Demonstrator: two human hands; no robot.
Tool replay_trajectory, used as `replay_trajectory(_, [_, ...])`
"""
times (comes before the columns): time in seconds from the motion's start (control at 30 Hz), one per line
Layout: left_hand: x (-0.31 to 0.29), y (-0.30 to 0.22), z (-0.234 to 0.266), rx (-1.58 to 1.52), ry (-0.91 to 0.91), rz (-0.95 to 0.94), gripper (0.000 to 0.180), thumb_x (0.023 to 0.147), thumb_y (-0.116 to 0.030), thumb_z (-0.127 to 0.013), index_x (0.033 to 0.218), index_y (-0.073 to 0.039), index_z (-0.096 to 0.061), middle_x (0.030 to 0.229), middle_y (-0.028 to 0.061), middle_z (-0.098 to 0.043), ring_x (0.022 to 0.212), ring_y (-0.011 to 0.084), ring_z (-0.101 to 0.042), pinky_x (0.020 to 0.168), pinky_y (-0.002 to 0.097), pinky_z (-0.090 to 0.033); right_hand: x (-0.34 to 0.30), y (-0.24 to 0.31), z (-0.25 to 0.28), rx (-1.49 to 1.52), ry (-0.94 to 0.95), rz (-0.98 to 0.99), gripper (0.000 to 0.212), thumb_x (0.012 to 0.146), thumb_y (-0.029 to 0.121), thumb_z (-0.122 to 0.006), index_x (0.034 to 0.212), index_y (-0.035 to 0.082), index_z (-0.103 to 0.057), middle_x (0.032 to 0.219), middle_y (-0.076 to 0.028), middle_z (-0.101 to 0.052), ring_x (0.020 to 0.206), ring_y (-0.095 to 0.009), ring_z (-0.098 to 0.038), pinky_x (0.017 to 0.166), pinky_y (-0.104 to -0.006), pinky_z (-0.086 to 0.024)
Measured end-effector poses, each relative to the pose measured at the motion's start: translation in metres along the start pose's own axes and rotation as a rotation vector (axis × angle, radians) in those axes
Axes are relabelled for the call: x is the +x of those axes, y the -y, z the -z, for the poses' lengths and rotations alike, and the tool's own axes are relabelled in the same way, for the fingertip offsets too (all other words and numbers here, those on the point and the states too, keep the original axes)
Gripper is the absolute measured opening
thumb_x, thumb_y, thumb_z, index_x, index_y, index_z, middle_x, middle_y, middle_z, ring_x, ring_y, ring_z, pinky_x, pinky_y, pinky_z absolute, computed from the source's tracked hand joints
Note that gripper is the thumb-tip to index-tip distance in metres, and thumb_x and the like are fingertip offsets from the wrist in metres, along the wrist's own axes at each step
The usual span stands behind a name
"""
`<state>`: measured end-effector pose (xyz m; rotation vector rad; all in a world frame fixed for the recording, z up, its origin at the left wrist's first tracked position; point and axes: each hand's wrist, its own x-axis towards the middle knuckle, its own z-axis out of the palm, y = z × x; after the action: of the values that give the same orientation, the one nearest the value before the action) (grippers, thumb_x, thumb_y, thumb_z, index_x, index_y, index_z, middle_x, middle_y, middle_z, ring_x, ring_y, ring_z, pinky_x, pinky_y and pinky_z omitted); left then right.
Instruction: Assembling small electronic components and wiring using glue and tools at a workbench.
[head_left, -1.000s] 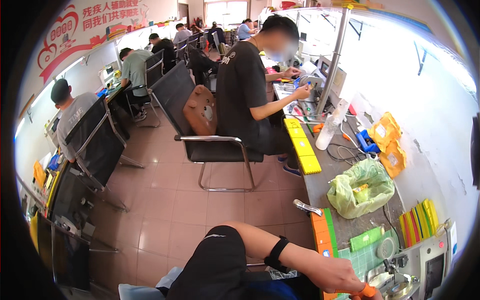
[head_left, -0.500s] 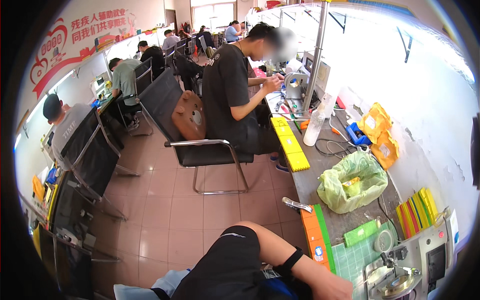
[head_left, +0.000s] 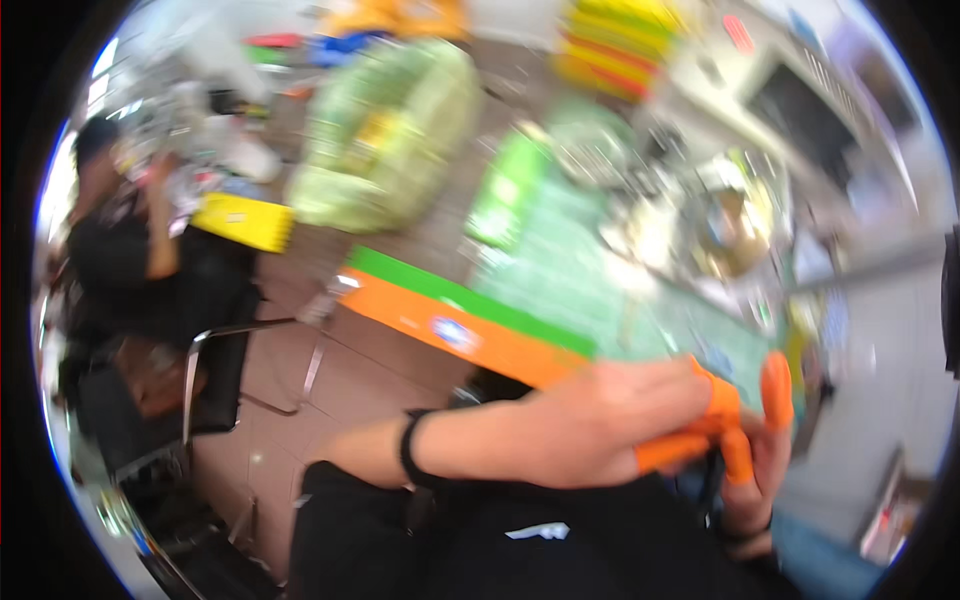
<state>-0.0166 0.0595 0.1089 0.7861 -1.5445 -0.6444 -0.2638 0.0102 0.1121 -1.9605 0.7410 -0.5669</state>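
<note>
Finger cots of orange colour are on fingertips of the left hand and the right hand, which are close together above black clothing, near the green mat. The left hand has its fingers bent; the right hand has two capped fingertips pointing up. Because of blur, I cannot tell if either hand is gripping something. Beside the left hand runs an orange-green strip, along the mat's edge.
</note>
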Motion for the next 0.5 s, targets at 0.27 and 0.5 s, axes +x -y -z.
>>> replay_trajectory(0.27, [0.003,0.032,-0.037,-0.011,0.116,0.099,0.029,0.072,-0.002,-0.084,0.100,-0.004,-0.075,0.098,0.0131,-0.072,0.075,0.0250,-0.071,0.061,0.0289,-0.056,0.023,0.006,0.016,0.012,0.116,0.094,0.069,0.085,0.010,-0.077,0.147,-0.001,-0.049,0.123,-0.021,-0.069,0.094,-0.031,-0.075,0.084,-0.0315,-0.056])
replay_trajectory(0.5, [0.007,0.031,-0.002,0.153,0.124,0.128,0.025,0.074,-0.005,-0.084,0.095,-0.001,-0.074,0.095,0.0136,-0.075,0.079,0.0262,-0.073,0.066,0.0346,-0.057,0.024,0.003,0.024,0.020,0.299,-0.156,0.059,0.084,0.012,-0.080,0.136,-0.005,-0.058,0.118,-0.019,-0.071,0.105,-0.026,-0.072,0.087,-0.0333,-0.054])
